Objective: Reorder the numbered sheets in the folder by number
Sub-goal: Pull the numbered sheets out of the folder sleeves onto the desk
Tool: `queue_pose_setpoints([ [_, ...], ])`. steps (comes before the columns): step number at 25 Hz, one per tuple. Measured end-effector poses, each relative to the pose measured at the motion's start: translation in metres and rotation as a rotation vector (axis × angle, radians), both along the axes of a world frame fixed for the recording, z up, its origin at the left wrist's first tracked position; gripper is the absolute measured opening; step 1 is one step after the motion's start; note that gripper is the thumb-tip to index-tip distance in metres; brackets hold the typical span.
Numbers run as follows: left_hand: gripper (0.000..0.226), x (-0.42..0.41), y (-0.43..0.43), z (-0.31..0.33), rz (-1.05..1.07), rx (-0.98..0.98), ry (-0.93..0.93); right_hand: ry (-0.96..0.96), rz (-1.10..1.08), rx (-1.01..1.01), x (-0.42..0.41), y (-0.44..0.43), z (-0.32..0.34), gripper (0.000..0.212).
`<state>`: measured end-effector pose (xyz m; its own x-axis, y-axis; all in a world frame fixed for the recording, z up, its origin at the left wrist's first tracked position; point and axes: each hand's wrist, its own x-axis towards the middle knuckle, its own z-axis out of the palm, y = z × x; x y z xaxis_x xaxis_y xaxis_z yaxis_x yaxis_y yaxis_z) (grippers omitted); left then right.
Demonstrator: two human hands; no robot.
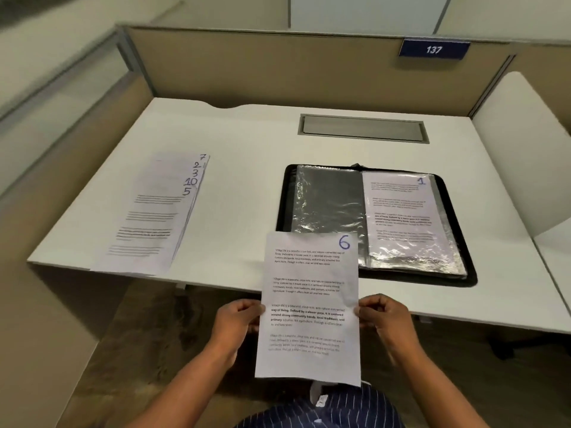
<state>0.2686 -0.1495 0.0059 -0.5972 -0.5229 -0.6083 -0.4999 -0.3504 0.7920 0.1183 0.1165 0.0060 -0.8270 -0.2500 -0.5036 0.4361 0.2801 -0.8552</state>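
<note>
Open folder [281,211] holds sheet 1 [398,211], right side.

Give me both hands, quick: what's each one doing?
Left hand: pinching the left edge of the sheet numbered 6.
Right hand: pinching the same sheet's right edge.

Black folder [417,278]; white desk [247,143]; navy pinstriped shirt [343,410]; white sheet [309,359] numbered in blue.
</note>
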Motion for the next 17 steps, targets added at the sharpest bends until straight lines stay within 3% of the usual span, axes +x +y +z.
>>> queue_pose_setpoints([
  [7, 0.008, -0.047, -0.11, 0.002, 0.154, -0.087, -0.01, 0.096, 0.113, 0.011, -0.068, -0.133, 0.001, 0.009],
  [17, 0.003, -0.139, -0.254, -0.013, 0.158, -0.359, -0.149, 0.163, 0.189, 0.143, -0.16, -0.295, -0.018, 0.011],
])
